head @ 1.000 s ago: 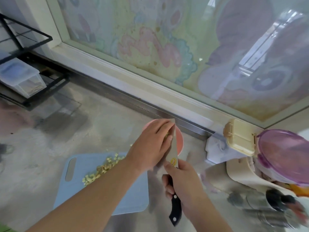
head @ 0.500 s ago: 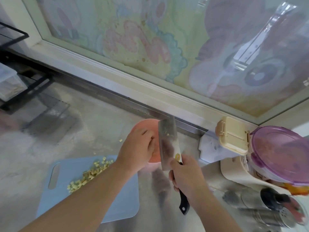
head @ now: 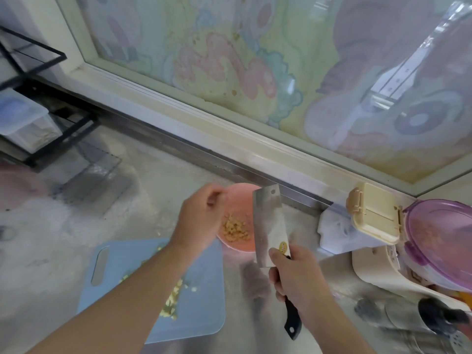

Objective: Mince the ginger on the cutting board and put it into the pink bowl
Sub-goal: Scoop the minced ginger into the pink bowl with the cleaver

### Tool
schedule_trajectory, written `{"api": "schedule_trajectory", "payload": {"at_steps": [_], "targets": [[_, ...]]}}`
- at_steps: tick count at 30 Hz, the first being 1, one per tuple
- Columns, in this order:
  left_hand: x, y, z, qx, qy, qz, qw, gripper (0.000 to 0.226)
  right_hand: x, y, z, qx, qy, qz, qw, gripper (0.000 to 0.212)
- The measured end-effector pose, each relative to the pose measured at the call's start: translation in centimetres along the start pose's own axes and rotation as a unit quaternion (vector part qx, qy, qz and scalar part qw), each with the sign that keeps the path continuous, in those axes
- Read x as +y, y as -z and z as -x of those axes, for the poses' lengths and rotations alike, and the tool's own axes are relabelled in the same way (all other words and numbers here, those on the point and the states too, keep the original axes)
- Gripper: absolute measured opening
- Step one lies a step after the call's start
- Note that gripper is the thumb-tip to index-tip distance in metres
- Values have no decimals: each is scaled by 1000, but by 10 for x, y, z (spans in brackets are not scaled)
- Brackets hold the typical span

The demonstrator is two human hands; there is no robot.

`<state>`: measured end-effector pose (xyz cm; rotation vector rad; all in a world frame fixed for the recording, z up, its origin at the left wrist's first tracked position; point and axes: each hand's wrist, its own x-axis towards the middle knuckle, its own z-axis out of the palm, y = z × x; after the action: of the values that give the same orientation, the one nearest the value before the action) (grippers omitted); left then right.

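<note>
Ginger (head: 170,300) still lies in a loose trail of small pale cubes on the blue cutting board (head: 204,297) at your lower left, partly hidden under your left forearm, so by my reckoning only part of the job is in the bowl. Your left hand (head: 198,221) hangs above the near-left rim of the pink bowl (head: 240,192) with its fingers loosely curled and nothing visible in them, though the fingertips are blurred; that placement looks right for brushing pieces off a blade and down into the bowl. Inside the bowl you have a small heap of yellow minced ginger (head: 235,227) sitting on the bottom. Just to its right, your right hand (head: 296,274) is wrapped round the black handle of the cleaver (head: 270,226), blade flat side up and reaching over the bowl's right edge, a sensible way to ferry cut pieces. Further right on the desk (head: 158,190) stand a cream lidded box (head: 375,215) and a container with a purple lid (head: 441,238); what they contain I cannot tell
</note>
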<state>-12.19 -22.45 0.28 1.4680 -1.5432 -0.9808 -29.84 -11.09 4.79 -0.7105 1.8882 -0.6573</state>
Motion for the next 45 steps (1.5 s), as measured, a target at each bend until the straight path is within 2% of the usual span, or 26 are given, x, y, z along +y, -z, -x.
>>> {"api": "schedule_trajectory", "payload": {"at_steps": [2, 3, 4, 8, 11, 15, 18, 22, 24, 27, 29, 38, 42, 45], "targets": [[-9, 14, -8, 87, 42, 12, 995, 15, 0, -3, -2, -7, 2, -8, 1000, 24], [-16, 21, -10, 98, 52, -15, 994, 17, 0, -5, -2, -9, 3, -12, 1000, 25], [-25, 25, -11, 84, 56, -57, 993, 18, 1, -6, -2, -12, 4, -17, 1000, 25], [-65, 23, -6, -68, 26, -215, 974, 23, 0, -12, -2, -18, 8, -26, 999, 22], [-79, 17, -7, -115, -21, -273, 955, 18, 0, -15, 0, -19, 14, -24, 999, 23], [-84, 15, -12, -144, -41, -317, 936, 29, 0, -17, 3, -20, 21, -17, 999, 22], [-77, 17, -10, -167, -29, -340, 925, 23, 0, -18, 6, -20, 20, -11, 1000, 22], [-63, 26, 1, -154, -18, -308, 939, 10, -1, -17, 10, -18, 23, -11, 1000, 23], [-57, 33, 10, -171, -11, -281, 944, 7, -1, -17, 12, -18, 27, -11, 999, 23], [-53, 41, 22, -264, -32, -330, 906, 14, -2, -19, 14, -17, 30, -12, 999, 23], [-57, 44, 25, -278, -37, -352, 893, 17, -3, -21, 15, -19, 28, -14, 999, 22], [-71, 34, 24, -167, 14, -289, 942, 18, 0, -25, 16, -21, 21, -15, 999, 22], [-75, 27, 19, -114, -9, -255, 960, 7, 1, -25, 15, -18, 12, -26, 999, 22], [-72, 18, 9, -118, -17, -243, 963, 10, 0, -23, 14, -13, 6, -28, 999, 22]]}}
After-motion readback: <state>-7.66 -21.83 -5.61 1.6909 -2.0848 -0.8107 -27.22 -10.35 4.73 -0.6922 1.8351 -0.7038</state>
